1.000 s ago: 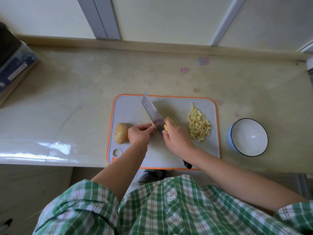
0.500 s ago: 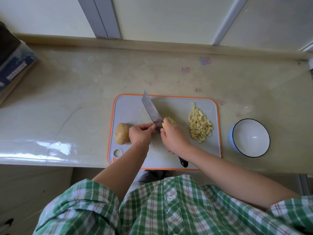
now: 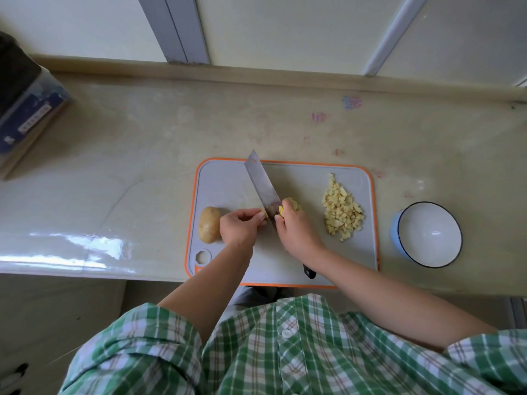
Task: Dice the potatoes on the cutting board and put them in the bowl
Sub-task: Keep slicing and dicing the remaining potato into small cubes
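**Beige kitchen counter below a cream wall**

A glossy beige countertop (image 3: 137,161) runs across the middle of the view. At ten o'clock a blue box (image 3: 31,115) with a white label rests on it, with a dark object (image 3: 14,69) on top. Toward one o'clock, a blue smudge (image 3: 352,102) and a pink smudge (image 3: 318,116) mark the surface. A grey strip (image 3: 182,29) crosses the wall at twelve. A green plaid shirt (image 3: 285,360) fills six o'clock.

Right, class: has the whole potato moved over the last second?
No. The potato lies at the left edge of the board, next to the hole, as before.
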Tool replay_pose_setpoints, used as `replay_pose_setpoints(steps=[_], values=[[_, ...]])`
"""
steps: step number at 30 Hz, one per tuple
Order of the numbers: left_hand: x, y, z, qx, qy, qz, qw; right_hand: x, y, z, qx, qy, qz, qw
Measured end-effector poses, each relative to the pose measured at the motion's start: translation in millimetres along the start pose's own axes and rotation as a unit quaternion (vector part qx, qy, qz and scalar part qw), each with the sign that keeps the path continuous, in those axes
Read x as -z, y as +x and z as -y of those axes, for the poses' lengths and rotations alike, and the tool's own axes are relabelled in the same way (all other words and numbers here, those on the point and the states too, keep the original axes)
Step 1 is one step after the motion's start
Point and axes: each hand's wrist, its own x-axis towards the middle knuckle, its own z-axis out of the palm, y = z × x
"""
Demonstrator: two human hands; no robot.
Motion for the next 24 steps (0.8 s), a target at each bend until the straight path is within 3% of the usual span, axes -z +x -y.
replay_pose_setpoints(steps=[24], values=[[-2, 3, 5, -0.001, -0.016, -0.006, 1.000, 15, -15, 4, 0.032, -0.031, 0.035, 0.998]])
